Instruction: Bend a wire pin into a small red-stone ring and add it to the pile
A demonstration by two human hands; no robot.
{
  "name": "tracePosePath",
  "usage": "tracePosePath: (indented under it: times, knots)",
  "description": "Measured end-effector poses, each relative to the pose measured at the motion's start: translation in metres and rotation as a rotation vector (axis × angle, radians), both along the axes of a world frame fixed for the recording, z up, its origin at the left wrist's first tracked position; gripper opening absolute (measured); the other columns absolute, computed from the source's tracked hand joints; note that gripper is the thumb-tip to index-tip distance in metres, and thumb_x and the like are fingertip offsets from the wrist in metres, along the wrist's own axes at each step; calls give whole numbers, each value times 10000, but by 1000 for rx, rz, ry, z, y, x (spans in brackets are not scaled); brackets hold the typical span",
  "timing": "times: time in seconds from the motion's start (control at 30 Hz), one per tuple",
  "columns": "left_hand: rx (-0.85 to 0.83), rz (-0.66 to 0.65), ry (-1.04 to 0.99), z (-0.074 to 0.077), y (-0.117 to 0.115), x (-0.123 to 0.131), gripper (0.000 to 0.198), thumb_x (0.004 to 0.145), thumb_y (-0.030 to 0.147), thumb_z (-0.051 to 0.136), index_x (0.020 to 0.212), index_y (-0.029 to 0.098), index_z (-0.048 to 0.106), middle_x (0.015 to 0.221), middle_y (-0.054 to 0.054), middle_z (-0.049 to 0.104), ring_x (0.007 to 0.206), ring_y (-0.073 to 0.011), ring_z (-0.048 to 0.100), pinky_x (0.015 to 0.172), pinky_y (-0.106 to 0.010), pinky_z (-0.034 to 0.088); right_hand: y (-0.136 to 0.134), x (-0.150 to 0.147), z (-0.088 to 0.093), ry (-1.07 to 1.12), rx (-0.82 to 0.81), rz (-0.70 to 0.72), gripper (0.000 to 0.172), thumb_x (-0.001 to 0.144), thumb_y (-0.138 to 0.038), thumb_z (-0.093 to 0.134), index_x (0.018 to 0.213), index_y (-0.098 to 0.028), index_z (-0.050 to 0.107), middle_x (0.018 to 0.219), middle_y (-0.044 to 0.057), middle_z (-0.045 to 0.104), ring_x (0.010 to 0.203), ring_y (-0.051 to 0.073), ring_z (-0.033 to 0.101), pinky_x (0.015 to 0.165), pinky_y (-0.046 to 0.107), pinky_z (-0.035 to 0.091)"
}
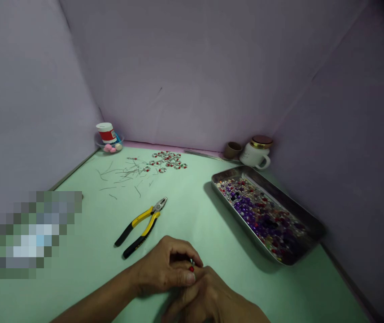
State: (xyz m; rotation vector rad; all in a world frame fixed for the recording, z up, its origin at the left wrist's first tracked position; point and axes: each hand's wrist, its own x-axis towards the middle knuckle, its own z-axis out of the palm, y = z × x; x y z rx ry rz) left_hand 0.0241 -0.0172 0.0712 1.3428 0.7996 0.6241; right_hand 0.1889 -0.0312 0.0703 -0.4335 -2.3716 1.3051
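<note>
At the near edge of the table my two hands meet. My left hand (160, 269) is closed, its thumb and forefinger pinching round a small wire piece with a red bead (191, 268). Against it presses my right hand (212, 294), its fingers curled and mostly hidden, so what they hold does not show. Just beyond my left hand lie pliers (141, 226) with yellow and black handles, jaws pointing away. Farther back is a cluster of small wire rings with red beads (168, 159). Loose cut wires (128, 172) are scattered left of the rings.
A metal tray (225, 207) of mixed beads (255, 211) stands at the right. Behind it are a white lidded mug (250, 154) and a brown cup (232, 150). A clear bowl with a red-and-white tub (106, 133) sits back left. A blurred-out object (37, 235) lies left.
</note>
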Motion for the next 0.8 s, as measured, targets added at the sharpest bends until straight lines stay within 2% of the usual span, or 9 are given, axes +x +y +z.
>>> tracePosePath:
  times: [0.13, 0.27, 0.33, 0.4, 0.43, 0.53, 0.6, 0.73, 0.8]
  knots:
    - [11, 6, 57, 1, 1, 1, 185, 613, 206, 590, 786, 150, 628, 651, 16, 476, 539, -86, 371, 495, -215, 301, 2, -1, 9, 13, -159, 49, 262, 790, -336, 457, 702, -216, 672, 906, -13, 680, 842, 135, 623, 791, 245, 446]
    - [-103, 81, -13, -3, 3, 0, 167, 602, 188, 603, 757, 127, 602, 506, 43, 447, 448, -68, 383, 434, -196, 297, 5, 1, 22, 67, -187, 24, 191, 771, -291, 500, 775, -217, 676, 964, 4, 665, 914, 157, 593, 865, 304, 413]
    - [-190, 176, -109, -7, 7, -4, 189, 617, 230, 618, 762, 115, 580, 474, 34, 468, 420, -83, 438, 412, -202, 342, 5, 3, 24, 60, -138, -56, 131, 732, -222, 560, 794, -234, 675, 987, 0, 657, 1052, 191, 509, 914, 357, 376]
    - [-209, 294, -196, -9, 13, -9, 231, 632, 254, 630, 799, 104, 574, 560, -6, 534, 459, -110, 507, 422, -223, 402, 5, 5, 22, 76, -80, -216, 172, 696, -147, 585, 804, -251, 669, 990, 0, 653, 1157, 217, 402, 942, 406, 346]
    - [-199, 338, -223, -10, 15, -10, 250, 636, 257, 638, 820, 100, 575, 624, -24, 555, 481, -112, 524, 426, -223, 416, 6, 5, 19, 103, -62, -314, 209, 693, -122, 577, 830, -255, 661, 1001, 10, 646, 1163, 224, 392, 932, 420, 357]
    - [-202, 368, -261, -10, 19, -11, 304, 649, 262, 650, 889, 98, 562, 733, -47, 573, 478, -92, 529, 390, -191, 398, 10, 5, 5, 201, -102, -611, 252, 722, -133, 543, 936, -243, 617, 1063, 65, 596, 1026, 225, 509, 786, 375, 475]
    - [-244, 331, -293, -10, 17, -7, 374, 670, 289, 636, 975, 105, 523, 742, -55, 585, 449, -86, 522, 361, -178, 373, 13, 2, -3, 222, -199, -708, 282, 723, -178, 564, 1000, -224, 580, 1045, 86, 574, 895, 203, 560, 669, 311, 510]
    - [-296, 269, -339, -11, 12, 0, 541, 716, 327, 592, 1170, 120, 383, 757, -75, 606, 441, -89, 523, 360, -181, 381, 16, -5, -11, 257, -311, -679, 384, 654, -235, 657, 1022, -207, 553, 942, 61, 541, 740, 157, 538, 589, 258, 487]
    - [-295, 254, -322, -12, 11, 2, 571, 715, 326, 597, 1194, 121, 362, 745, -66, 602, 440, -86, 520, 359, -178, 385, 16, -8, -13, 274, -302, -672, 340, 639, -235, 671, 966, -204, 578, 900, 48, 527, 725, 149, 517, 587, 252, 469]
